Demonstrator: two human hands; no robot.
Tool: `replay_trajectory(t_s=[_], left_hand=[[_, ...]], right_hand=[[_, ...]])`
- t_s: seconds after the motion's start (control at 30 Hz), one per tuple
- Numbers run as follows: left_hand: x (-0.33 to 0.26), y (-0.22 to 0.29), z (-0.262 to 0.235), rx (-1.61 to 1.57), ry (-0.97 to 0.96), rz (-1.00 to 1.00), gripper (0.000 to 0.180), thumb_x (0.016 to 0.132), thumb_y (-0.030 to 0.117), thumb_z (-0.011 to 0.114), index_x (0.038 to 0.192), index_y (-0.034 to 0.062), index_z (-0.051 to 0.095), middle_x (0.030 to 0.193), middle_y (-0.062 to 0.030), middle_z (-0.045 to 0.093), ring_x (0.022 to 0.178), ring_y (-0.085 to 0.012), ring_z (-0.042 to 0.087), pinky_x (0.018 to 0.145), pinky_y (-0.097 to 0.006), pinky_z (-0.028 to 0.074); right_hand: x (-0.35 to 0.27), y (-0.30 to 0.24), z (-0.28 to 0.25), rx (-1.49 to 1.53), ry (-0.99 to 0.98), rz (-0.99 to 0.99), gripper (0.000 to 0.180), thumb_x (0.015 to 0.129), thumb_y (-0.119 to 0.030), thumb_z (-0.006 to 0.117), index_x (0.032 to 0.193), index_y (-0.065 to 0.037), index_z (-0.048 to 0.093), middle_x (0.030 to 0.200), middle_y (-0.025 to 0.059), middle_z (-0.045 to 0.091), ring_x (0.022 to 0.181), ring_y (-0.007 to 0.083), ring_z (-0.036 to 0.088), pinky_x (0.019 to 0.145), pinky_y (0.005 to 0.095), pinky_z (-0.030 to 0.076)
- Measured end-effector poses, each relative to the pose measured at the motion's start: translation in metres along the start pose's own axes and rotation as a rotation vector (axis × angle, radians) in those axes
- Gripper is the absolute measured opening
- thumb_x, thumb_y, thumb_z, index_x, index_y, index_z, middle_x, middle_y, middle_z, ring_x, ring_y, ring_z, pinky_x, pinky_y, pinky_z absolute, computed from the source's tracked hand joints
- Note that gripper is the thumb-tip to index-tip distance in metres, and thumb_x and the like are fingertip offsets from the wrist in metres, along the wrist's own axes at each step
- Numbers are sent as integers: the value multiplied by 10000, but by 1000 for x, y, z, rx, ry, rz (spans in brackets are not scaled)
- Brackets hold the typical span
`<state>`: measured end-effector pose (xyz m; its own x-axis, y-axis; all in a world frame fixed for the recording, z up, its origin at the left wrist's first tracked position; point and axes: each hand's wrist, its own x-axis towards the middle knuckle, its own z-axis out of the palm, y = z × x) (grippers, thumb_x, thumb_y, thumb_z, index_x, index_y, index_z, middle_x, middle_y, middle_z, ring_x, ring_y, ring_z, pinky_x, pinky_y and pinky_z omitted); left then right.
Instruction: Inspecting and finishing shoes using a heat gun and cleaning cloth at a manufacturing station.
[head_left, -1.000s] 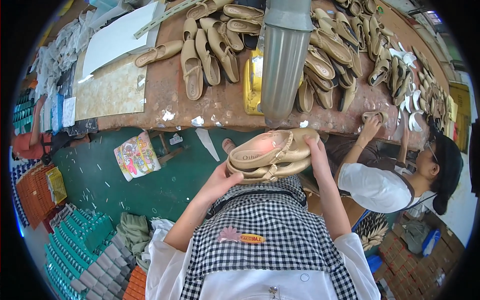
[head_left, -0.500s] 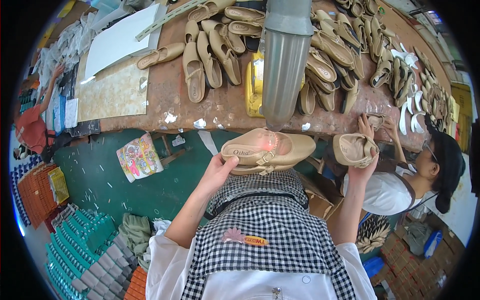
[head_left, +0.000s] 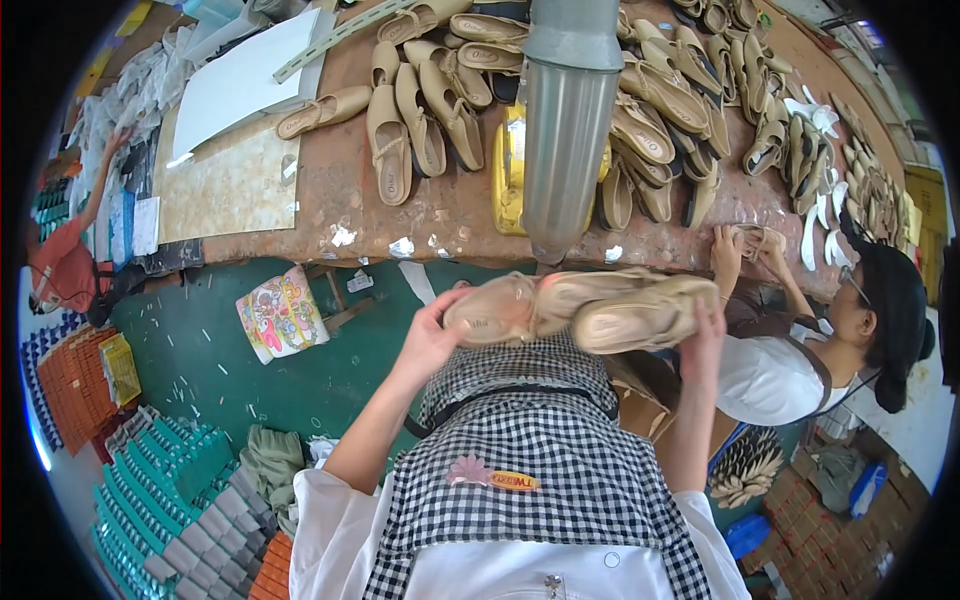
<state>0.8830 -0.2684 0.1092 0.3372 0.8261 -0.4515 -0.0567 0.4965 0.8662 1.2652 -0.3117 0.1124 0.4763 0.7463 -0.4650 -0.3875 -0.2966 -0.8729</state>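
Observation:
Just below a grey metal pipe (head_left: 572, 140), I hold beige slip-on shoes in front of my apron. My left hand (head_left: 432, 335) is closed on the heel end of one beige shoe (head_left: 488, 312), its insole facing up and its toe pointing right. My right hand (head_left: 704, 335) grips a second beige shoe (head_left: 625, 328), which overlaps the first one's front part. Both shoes are smeared by motion, so their straps are hard to make out. A faint red glow lies on the left shoe's insole.
Many beige shoes (head_left: 388, 150) cover the brown worktable (head_left: 400, 225). A yellow device (head_left: 510, 170) stands behind the pipe. At the right a co-worker (head_left: 780, 375) handles a shoe piece. A patterned stool (head_left: 282, 313) stands left, near teal stacked items (head_left: 165, 490).
My right hand has brought its shoe left and down against the other shoe. The left-hand shoe has tilted slightly. The co-worker's hands have moved a little closer together.

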Motion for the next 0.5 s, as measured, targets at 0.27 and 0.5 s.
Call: replay_trajectory(t_s=[0.27,0.5], left_hand=[[22,31,8,-238,0,-156,704,832,610,469,1226,29,415,1139,-96,535,1027,-194,567,754,-360,550],[19,38,18,-275,-131,-203,809,779,673,470,1237,10,400,1171,-99,529,1053,-179,556,801,-336,525]], right_hand=[[10,-27,-76,149,121,-109,313,874,-151,587,1141,-16,495,1047,101,603,938,192,600,830,322,492],[-1,-24,-51,160,64,-59,338,878,-171,583,1157,-9,484,1048,109,600,926,198,604,813,331,499]])
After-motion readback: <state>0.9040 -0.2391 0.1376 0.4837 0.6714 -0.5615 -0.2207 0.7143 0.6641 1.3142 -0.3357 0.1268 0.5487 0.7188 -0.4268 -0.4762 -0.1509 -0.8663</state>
